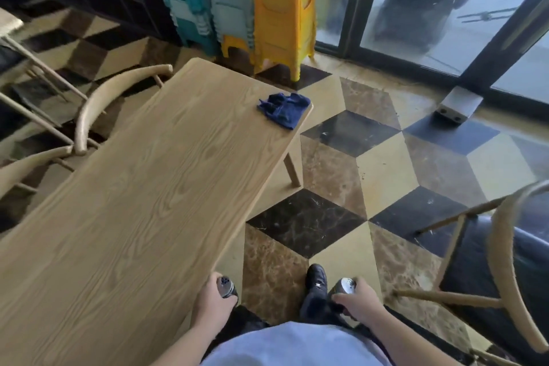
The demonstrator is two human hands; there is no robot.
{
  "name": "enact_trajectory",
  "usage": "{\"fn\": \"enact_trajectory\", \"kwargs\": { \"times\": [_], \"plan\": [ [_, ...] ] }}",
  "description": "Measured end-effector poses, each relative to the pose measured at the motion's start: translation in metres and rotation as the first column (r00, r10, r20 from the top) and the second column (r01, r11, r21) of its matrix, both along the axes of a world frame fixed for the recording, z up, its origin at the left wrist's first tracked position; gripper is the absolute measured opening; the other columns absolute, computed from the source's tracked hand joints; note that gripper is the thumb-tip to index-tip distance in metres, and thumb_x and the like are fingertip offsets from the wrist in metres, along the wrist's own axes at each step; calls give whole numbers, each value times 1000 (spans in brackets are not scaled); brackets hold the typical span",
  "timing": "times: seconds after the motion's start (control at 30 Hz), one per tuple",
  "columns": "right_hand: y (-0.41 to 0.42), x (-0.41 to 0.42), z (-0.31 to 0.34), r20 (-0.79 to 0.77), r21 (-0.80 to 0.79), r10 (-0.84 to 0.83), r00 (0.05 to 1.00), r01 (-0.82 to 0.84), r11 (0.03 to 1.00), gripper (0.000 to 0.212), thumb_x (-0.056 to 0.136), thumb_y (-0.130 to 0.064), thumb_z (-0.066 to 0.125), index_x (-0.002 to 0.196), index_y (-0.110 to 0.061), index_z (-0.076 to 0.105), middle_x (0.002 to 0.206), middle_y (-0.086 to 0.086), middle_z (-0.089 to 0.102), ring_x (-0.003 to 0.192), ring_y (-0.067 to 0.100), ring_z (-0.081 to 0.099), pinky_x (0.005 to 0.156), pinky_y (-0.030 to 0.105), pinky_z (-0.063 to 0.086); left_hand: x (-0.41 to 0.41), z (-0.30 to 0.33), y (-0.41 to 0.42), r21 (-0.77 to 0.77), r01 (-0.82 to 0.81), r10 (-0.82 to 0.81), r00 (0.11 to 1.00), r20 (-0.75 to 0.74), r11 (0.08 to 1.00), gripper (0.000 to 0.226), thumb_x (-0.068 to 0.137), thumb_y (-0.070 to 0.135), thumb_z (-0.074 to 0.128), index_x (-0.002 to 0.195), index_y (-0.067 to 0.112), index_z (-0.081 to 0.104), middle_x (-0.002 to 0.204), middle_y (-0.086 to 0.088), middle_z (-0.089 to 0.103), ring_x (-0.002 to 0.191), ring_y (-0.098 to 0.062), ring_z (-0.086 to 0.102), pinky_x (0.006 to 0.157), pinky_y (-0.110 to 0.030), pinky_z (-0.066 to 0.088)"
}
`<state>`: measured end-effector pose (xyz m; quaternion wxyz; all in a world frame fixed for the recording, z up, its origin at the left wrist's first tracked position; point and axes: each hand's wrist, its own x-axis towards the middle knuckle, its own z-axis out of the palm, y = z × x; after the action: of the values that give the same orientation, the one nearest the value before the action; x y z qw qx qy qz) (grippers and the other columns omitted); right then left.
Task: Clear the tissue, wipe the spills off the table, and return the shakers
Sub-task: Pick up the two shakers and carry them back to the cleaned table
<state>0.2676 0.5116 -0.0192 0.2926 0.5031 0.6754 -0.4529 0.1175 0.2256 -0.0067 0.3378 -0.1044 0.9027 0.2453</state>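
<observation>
The bench [133, 187] looked bare of tissue and, as far as the soft picture let me judge, dry, so the person seemed to be on the last step: returning the shakers. The left hand [209, 301] hung low just off the bench's near right edge, its fingers closed round a shaker [226, 287] with a holed metal top. The right hand [358, 300] was lowered over the floor beside the person's shoe [316, 279], fingers wrapped on a second shaker [346, 287], silver cap up. A blue cloth [283, 108] lay crumpled at the bench's far right corner. Next, I judged, both hands had to rise and stand the shakers upright on the bench.
</observation>
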Motion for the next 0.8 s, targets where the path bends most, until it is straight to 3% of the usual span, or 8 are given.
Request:
{"fn": "enact_trajectory", "kwargs": {
  "times": [0.13, 0.33, 0.47, 0.57, 0.63, 0.8],
  "plan": [
    [56, -41, 0, 0, 11, 83, 997, -83, 996, 41, 73, -28, 75, 101, -11, 49, 93, 13, 68, 65, 19, 62, 54, 29, 48, -1, 11, 49, 24, -51, 51, 998, -25, 998, 37, 76, 22, 75, 101, 31, 49, 97, 6, 62, 85, -19, 60, 71, -32, 49],
    [67, -85, -9, 13, -49, 251, 968, -250, 967, 43, 76, -31, 75, 105, -14, 48, 94, 8, 65, 74, 20, 67, 57, 29, 53, 10, 14, 60, 8, -10, 11, 999, -50, 1000, 41, 73, 30, 71, 102, 42, 44, 100, 11, 64, 90, -18, 63, 80, -36, 54],
    [44, -107, -16, 0, -105, 335, 942, -333, 937, 44, 78, -33, 74, 108, -16, 47, 99, 2, 63, 82, 19, 64, 60, 28, 51, 4, 13, 48, -68, -118, 111, 989, -101, 991, 41, 70, 37, 68, 103, 39, 43, 98, 7, 66, 92, -22, 66, 78, -36, 54],
    [30, -118, -19, -24, -100, 418, 908, -418, 903, 56, 77, -38, 73, 120, -14, 47, 112, 4, 61, 91, 21, 60, 56, 25, 42, 3, 12, 42, -94, -183, 165, 971, -170, 979, 38, 72, 35, 71, 102, 33, 47, 97, 8, 66, 96, -23, 65, 76, -34, 50],
    [27, -131, -16, -39, -77, 468, 883, -470, 880, 49, 80, -37, 72, 115, -15, 45, 104, -1, 59, 90, 19, 59, 54, 22, 37, -5, 10, 37, -93, -251, 230, 954, -194, 963, 38, 75, 32, 72, 106, 33, 50, 103, 8, 65, 101, -24, 64, 75, -32, 43],
    [36, -175, 0, -71, 17, 549, 833, -549, 835, 52, 77, -33, 72, 118, -17, 44, 103, 0, 62, 86, 16, 59, 61, 23, 42, -46, -1, 19, 37, -435, 424, 851, -310, 900, 43, 76, 27, 75, 112, 30, 52, 111, 1, 64, 100, -26, 64, 84, -36, 52]
  ]
}}
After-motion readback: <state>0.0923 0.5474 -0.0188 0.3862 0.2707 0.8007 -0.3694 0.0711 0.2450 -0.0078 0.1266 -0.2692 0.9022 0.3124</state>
